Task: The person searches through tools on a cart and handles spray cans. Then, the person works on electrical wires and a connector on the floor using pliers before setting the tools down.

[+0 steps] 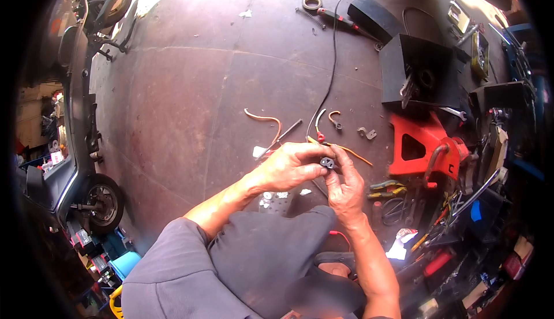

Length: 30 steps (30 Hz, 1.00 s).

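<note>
Between my two hands, a small black connector (328,162) is held by the fingertips, its end facing up toward me. My left hand (293,168) pinches it from the left with thumb and fingers. From the right, my right hand (344,183) grips the same connector, fingers bent around it. Just beyond the fingertips, a red connector piece (321,137) joins a black cable (333,65) and a yellow-orange wire (358,155). An orange wire (271,119) and a short wire with a dark end (338,125) lie on the floor ahead.
A black open box (398,76) and a red metal stand (412,146) are at the right. Yellow-handled pliers (388,189) lie near my right hand. A tape roll (312,2) is at the top. A scooter (75,117) stands along the left.
</note>
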### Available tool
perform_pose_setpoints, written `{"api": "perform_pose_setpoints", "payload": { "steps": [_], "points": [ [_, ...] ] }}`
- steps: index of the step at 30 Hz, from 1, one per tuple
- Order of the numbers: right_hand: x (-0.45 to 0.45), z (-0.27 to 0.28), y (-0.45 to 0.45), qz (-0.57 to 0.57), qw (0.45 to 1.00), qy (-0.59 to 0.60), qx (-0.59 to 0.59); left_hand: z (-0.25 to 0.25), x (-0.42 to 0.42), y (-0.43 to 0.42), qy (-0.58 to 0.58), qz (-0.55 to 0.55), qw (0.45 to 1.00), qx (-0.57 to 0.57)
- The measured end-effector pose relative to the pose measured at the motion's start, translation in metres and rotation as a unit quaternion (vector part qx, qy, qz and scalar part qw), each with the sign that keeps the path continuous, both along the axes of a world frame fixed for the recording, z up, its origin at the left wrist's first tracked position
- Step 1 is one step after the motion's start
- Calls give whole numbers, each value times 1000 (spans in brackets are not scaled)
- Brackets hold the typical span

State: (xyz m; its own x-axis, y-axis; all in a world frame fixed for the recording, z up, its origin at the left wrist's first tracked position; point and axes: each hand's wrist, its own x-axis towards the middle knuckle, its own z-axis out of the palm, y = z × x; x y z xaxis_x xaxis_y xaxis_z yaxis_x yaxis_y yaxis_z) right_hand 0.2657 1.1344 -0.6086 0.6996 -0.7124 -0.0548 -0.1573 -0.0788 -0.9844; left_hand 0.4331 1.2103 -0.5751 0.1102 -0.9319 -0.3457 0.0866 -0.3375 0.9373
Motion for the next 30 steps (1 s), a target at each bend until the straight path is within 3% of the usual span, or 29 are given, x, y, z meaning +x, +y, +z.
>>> {"api": "perform_pose_setpoints", "payload": {
  "steps": [1, 3, 5, 6, 9, 11, 12, 13, 14, 15, 16, 18, 19, 20, 21, 22, 24, 25, 28, 30],
  "points": [
    [-4, -1, -4, -7, 1000, 9, -17, 6, 0, -2, -34, -10, 999, 16],
    [-3, 8, -7, -17, 996, 10, -92, 1, -6, -3, -89, 15, 994, -57],
    [-11, 1, -2, -2, 992, 50, -114, -2, -9, 2, -247, -31, 968, -38],
    [-20, -6, -4, 11, 984, 94, -151, -12, -17, 2, -300, -20, 949, -91],
    [-57, -2, -31, 128, 957, 108, -236, -53, -35, 22, -382, -20, 916, -118],
    [-85, 0, -47, 196, 921, 177, -286, -60, -46, 27, -386, -102, 914, -64],
    [-103, -6, -49, 190, 904, 181, -339, -69, -51, 26, -380, -148, 909, -86],
    [-121, -17, -48, 186, 882, 190, -390, -66, -58, 11, -394, -191, 877, -197],
    [-154, -18, -47, 61, 870, 81, -483, -68, -70, 5, -400, -202, 864, -231],
    [-187, -38, -38, 32, 862, 98, -497, -78, -80, 1, -405, -210, 850, -263],
    [-215, -22, -44, 75, 837, 136, -525, -93, -86, 1, -428, -226, 830, -277],
    [-260, 21, -40, 70, 851, 203, -479, -97, -102, -8, -436, -261, 806, -303],
    [-271, 47, -48, 221, 860, 345, -303, -100, -106, -13, -438, -284, 793, -313],
    [-287, 56, -45, 207, 866, 372, -262, -115, -106, -11, -450, -312, 781, -299],
    [-314, 43, -33, 145, 875, 333, -321, -118, -109, -12, -463, -341, 762, -298],
    [-328, 47, -23, 101, 875, 367, -299, -123, -109, -12, -471, -377, 742, -291],
    [-346, 49, -5, 34, 895, 410, -174, -131, -109, -16, -466, -461, 697, -292],
    [-351, 52, 1, 12, 898, 424, -115, -126, -109, -21, -465, -529, 668, -238],
    [-360, 47, 19, -79, 912, 404, 7, -93, -104, -52, -387, -622, 674, -95],
    [-362, 75, 24, -101, 911, 394, 72, -47, -113, -81, -431, -565, 704, 12]
  ]
}}
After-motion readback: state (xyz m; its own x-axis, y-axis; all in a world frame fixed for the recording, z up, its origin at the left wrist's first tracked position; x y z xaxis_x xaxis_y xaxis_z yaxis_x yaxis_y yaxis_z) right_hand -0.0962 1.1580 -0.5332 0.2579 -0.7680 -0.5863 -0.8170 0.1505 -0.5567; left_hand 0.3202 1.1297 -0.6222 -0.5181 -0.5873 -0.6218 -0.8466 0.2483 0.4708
